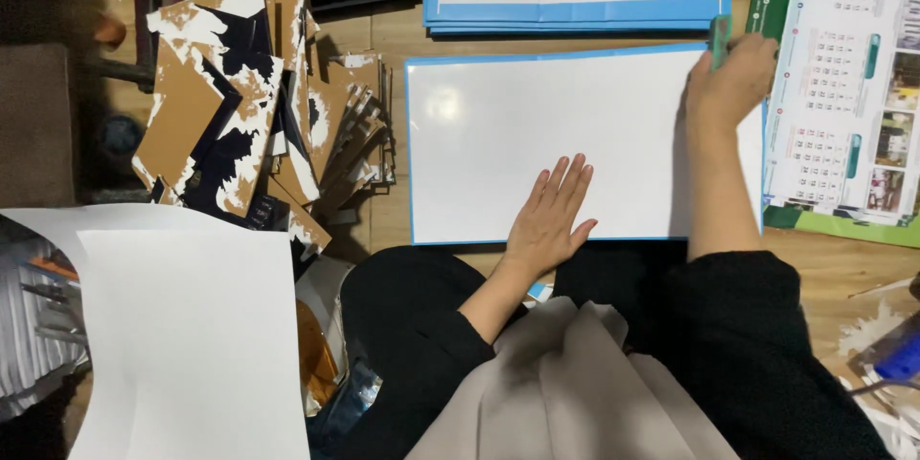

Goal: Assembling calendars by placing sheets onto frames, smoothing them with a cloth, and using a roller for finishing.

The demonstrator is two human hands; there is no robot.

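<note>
Head view: left hand (551,216) flat, fingers spread, holding nothing — palm presses the white sheet (537,125) onto the worktop (383,220), seemingly to stop it sliding. Right hand (733,81) at the sheet's far right corner, closed round a green tool (720,38), its kind unclear. Beyond that hand, a blue-edged stack (575,11); to its right, a calendar (843,96). Left of the flat hand — a torn brown card pile (240,105).

Black sleeves pushed up the forearms, beige cloth over the lap.
</note>
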